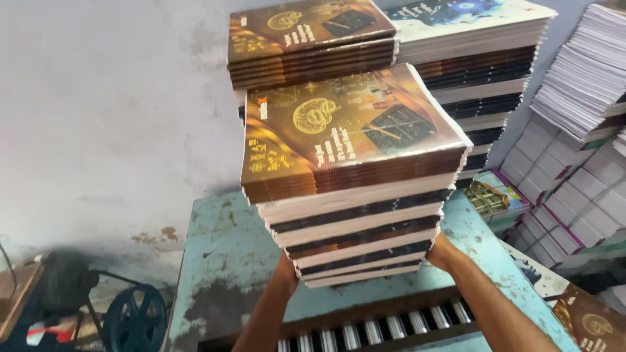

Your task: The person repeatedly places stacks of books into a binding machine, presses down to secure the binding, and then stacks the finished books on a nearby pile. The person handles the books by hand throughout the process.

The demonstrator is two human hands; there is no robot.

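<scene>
Brown-covered book stack [352,189] between left hand [285,268] and right hand [442,251]

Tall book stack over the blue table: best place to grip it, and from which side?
Grip the book stack at its bottom, one palm per short side, as the left hand and right hand do. It is tall, layered and leaning slightly, so support low down probably keeps the bundles together. The blue table leaves both flanks open.
</scene>
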